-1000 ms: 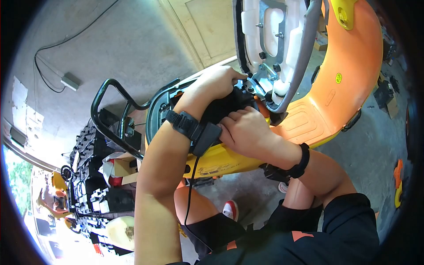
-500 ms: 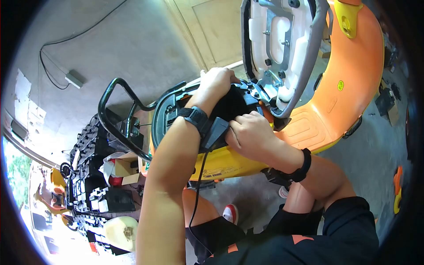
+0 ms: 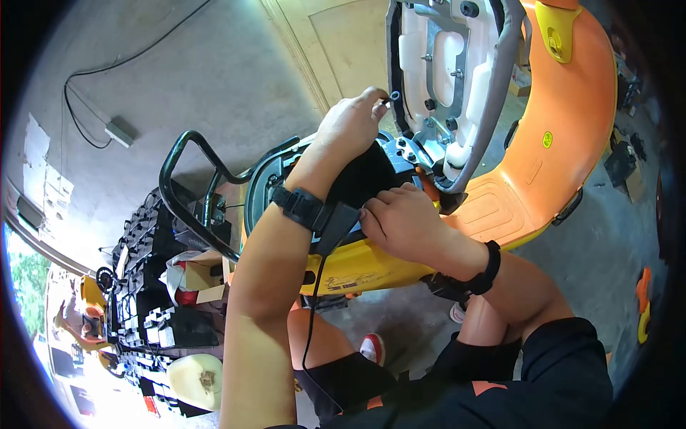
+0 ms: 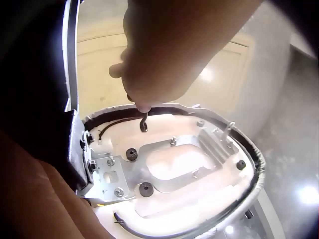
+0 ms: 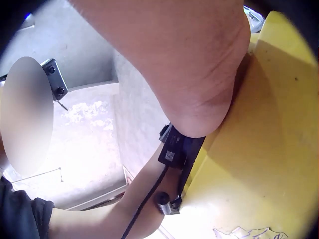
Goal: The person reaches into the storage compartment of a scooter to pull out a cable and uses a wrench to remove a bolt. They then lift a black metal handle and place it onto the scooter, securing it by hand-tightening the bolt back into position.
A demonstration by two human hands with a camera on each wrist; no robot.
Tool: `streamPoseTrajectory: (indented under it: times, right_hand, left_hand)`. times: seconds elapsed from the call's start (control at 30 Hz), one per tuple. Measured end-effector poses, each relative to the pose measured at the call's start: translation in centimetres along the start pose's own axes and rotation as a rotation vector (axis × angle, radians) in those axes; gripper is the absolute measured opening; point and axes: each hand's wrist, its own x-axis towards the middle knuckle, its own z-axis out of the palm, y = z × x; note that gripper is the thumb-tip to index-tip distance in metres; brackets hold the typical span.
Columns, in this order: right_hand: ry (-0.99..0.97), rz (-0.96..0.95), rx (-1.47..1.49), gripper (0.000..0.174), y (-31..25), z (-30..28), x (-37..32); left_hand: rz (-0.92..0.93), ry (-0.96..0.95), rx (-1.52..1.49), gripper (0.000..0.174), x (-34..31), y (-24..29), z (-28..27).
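Left hand pinching a small ring-ended lead at upper centre.
The ring is projecting from the hand, showing against the raised seat; the lead is probably weighing little, its ring stiff and perhaps slippery, so the neck behind it seems the best hold. At centre, the right hand is resting against the yellow panel, fingers partly hidden; whether it is gripping anything, I cannot tell.
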Motion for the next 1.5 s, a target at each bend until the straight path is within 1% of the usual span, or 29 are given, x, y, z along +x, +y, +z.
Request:
streamPoseTrajectory:
  times: [0.07, 0.1, 0.17, 0.3, 0.37, 0.4, 0.47, 0.5, 0.57, 0.67, 0.7, 0.77, 1.0, 1.07, 1.2, 1.27, 1.3, 1.37, 1.4, 1.47, 1.5]
  right_hand:
    - [0.0, -0.006, 0.012, 0.031, 0.0, 0.0, 0.0]
    - [-0.003, -0.005, 0.013, 0.031, 0.0, 0.0, 0.0]
    - [-0.003, 0.003, 0.01, 0.03, 0.0, -0.1, 0.0]
    - [-0.018, -0.003, 0.006, 0.03, 0.1, -0.2, 0.0]
    - [-0.068, -0.008, -0.031, 0.022, 0.0, -0.4, 0.0]
    - [-0.067, -0.006, -0.031, 0.022, 0.0, -0.5, 0.0]
    - [-0.078, -0.001, -0.029, 0.023, 0.0, -0.6, 0.0]
    - [-0.078, 0.001, -0.029, 0.023, 0.0, -0.5, 0.0]
    - [-0.051, 0.022, 0.01, 0.032, -0.1, -0.5, 0.1]
    - [-0.057, 0.026, 0.002, 0.032, -0.1, -0.5, 0.1]
    - [-0.056, 0.027, 0.002, 0.032, -0.1, -0.5, 0.1]
    - [-0.053, 0.029, 0.011, 0.032, -0.1, -0.4, 0.0]
    - [-0.044, 0.037, 0.025, 0.032, -0.1, -0.4, 0.0]
    - [-0.074, 0.034, -0.005, 0.023, 0.0, -0.5, -0.1]
    - [-0.073, 0.031, -0.005, 0.023, -0.1, -0.5, 0.0]
    - [-0.073, 0.031, -0.007, 0.033, -0.1, -0.5, 0.1]
    - [-0.074, 0.03, -0.006, 0.033, -0.1, -0.5, 0.1]
    - [-0.073, 0.015, -0.011, 0.033, 0.0, -0.5, 0.1]
    - [-0.073, 0.015, -0.011, 0.033, 0.0, -0.6, 0.1]
    - [-0.099, 0.02, -0.031, 0.022, 0.0, -0.6, 0.0]
    - [-0.099, 0.02, -0.031, 0.022, 0.0, -0.6, 0.0]
  left_hand:
    - [0.215, -0.045, 0.073, 0.035, 0.1, -1.2, 0.8]
    - [0.212, -0.047, 0.071, 0.035, 0.0, -0.9, 0.5]
    - [0.072, -0.335, 0.035, 0.037, 0.0, -0.1, -0.2]
    - [0.055, -0.36, -0.01, 0.036, -0.4, 0.3, 0.1]
    - [0.0, -0.42, -0.061, 0.04, -0.4, 0.5, 0.1]
    - [0.001, -0.422, -0.06, 0.04, -0.4, 0.6, 0.0]
    - [0.008, -0.515, -0.024, 0.039, -0.5, 0.8, -0.3]
    - [0.009, -0.516, -0.024, 0.039, -0.4, 0.4, 0.0]
    - [0.159, -0.475, 0.042, 0.037, -0.2, -0.9, 1.0]
    - [0.208, -0.448, 0.075, 0.036, -0.1, -1.6, 1.2]
    - [0.208, -0.448, 0.075, 0.036, -0.2, -1.1, 0.7]
    - [0.022, -0.567, 0.062, 0.037, -0.5, 0.4, -0.6]
    - [-0.011, -0.555, 0.096, 0.038, -0.5, 0.5, 0.1]
    - [-0.054, -0.596, 0.078, 0.037, -0.4, 0.5, -0.1]
    - [-0.029, -0.587, 0.09, 0.037, -0.5, 0.5, -0.1]
    - [0.109, -0.54, 0.103, 0.036, -0.4, 0.1, 0.5]
    - [0.108, -0.54, 0.102, 0.036, -0.4, 0.1, 0.6]
    - [0.169, -0.501, 0.116, 0.04, -0.6, 0.1, 0.7]
    - [0.168, -0.5, 0.116, 0.04, -0.6, 0.1, 0.7]
    - [0.099, -0.535, 0.086, 0.038, -0.5, 0.0, 0.7]
    - [0.099, -0.536, 0.086, 0.038, -0.6, 0.6, 0.3]
